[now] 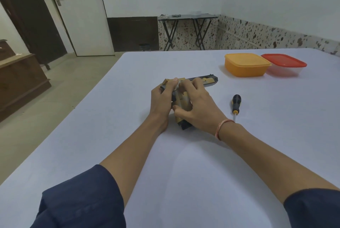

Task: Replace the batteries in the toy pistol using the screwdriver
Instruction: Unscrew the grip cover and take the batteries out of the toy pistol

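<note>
A two-handed grip is clamped on the toy pistol (pixel 209 80). The left hand (pixel 161 99) curls round its rear end, and the right hand (pixel 199 106) wraps its middle with the thumb against the handle, apparently to steady it and turn it towards the battery cover. The pale tabletop (pixel 184 163) carries everything, and the pistol lies low over it near the centre, barrel pointing right. At the far right corner an orange box (pixel 245 65) and a red-lidded box (pixel 284 64) sit touching, lids on, probably there for parts or batteries, though their contents cannot be seen. The screwdriver (pixel 236 104) lies just beside the right hand, handle away and tip towards the wrist, within easy reach for the cover screw, which the fingers hide. No batteries are visible, and the job looks barely begun.
</note>
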